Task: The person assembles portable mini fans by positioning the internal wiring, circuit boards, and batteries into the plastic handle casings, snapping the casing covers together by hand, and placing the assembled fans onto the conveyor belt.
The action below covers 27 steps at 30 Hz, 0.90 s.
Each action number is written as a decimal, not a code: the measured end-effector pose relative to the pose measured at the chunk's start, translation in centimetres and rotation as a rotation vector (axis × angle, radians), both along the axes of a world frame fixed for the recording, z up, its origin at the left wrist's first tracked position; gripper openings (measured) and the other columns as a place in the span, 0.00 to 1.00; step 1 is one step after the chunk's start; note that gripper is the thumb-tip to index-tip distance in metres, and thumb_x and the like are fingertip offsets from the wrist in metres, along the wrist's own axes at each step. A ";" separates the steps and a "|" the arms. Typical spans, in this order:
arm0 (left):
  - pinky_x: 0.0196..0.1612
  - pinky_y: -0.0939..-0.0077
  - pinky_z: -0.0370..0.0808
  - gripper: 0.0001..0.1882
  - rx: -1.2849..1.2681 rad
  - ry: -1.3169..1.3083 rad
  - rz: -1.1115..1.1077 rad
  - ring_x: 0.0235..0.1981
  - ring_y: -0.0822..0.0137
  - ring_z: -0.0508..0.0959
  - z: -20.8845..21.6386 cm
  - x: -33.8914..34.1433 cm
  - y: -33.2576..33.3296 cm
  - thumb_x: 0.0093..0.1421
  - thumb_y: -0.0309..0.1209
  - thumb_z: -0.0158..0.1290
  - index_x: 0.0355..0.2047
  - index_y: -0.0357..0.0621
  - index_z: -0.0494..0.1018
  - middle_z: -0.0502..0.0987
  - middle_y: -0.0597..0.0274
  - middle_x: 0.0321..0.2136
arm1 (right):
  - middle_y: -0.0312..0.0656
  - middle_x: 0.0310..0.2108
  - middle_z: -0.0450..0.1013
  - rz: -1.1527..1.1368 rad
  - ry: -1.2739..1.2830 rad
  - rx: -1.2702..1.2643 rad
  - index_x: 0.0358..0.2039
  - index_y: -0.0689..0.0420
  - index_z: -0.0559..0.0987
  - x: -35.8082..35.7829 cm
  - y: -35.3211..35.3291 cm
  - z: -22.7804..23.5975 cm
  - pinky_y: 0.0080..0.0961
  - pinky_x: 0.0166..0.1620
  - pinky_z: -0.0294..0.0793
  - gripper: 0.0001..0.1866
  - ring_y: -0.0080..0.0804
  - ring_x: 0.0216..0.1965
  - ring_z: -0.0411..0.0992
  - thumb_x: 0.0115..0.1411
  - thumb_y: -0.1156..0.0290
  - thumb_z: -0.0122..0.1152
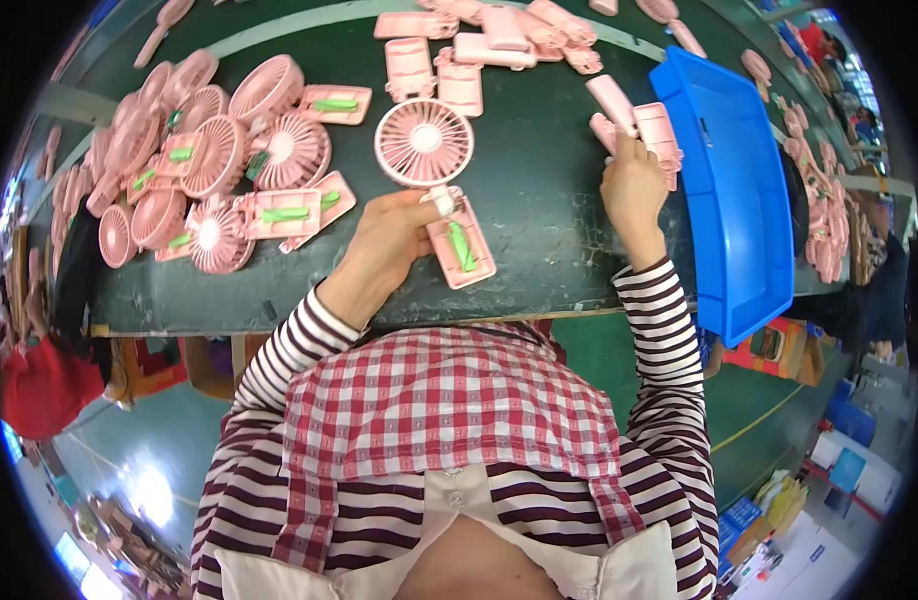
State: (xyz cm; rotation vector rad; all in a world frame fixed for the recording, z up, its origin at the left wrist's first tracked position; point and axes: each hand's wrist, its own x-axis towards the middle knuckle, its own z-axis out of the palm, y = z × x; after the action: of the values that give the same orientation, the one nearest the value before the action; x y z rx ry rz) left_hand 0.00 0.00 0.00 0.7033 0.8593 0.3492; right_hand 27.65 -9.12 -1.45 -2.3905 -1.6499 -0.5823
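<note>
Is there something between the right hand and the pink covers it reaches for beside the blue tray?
Nothing visible. The right hand already touches the pink covers, with the blue tray just to their right.

Bright, even overhead light is falling on my bench; glare is shining off the floor (154,495); fisheye edges are bending, darkening.

This is a factory assembly line. A long dark green work table (539,200) carries many identical pink handheld fans (209,160) in a pile, and loose pink covers (499,40) further along. A blue plastic tray (749,200) stands beside. The floor is painted green with yellow lines (769,420).
</note>
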 end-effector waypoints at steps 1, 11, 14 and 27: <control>0.35 0.73 0.75 0.12 -0.014 0.013 0.037 0.32 0.67 0.76 0.2 -0.1 -0.2 0.56 0.28 0.51 0.38 0.33 0.71 0.75 0.58 0.32 | 0.49 0.30 0.72 0.028 0.020 0.008 0.42 0.60 0.70 -0.5 0.2 0.0 0.35 0.33 0.69 0.19 0.42 0.31 0.71 0.46 0.78 0.55; 0.38 0.73 0.74 0.11 -0.057 0.005 0.019 0.30 0.71 0.74 0.1 -0.5 -0.3 0.58 0.29 0.49 0.38 0.34 0.71 0.74 0.61 0.32 | 0.48 0.37 0.69 0.212 0.462 -0.059 0.52 0.58 0.66 -7.0 -1.3 2.5 0.32 0.39 0.71 0.31 0.44 0.37 0.70 0.45 0.74 0.61; 0.39 0.69 0.75 0.11 -0.078 -0.013 0.037 0.34 0.64 0.77 0.0 -0.5 -0.2 0.54 0.23 0.47 0.37 0.30 0.69 0.74 0.54 0.34 | 0.45 0.34 0.69 0.134 0.320 -0.189 0.51 0.56 0.67 -7.6 -1.4 3.4 0.33 0.39 0.71 0.31 0.43 0.35 0.70 0.43 0.70 0.64; 0.36 0.70 0.74 0.16 -0.146 -0.067 0.156 0.28 0.66 0.76 0.1 -0.1 -0.5 0.57 0.38 0.46 0.34 0.34 0.71 0.75 0.57 0.30 | 0.46 0.28 0.69 0.368 0.421 -0.071 0.43 0.65 0.71 -14.4 -1.3 9.5 0.29 0.32 0.70 0.27 0.39 0.29 0.69 0.39 0.71 0.62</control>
State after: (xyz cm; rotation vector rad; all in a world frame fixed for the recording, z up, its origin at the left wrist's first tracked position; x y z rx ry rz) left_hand -0.09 -0.47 0.11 0.4883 0.8683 0.4422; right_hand 13.26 -10.43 8.07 -1.9894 -1.8559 0.0407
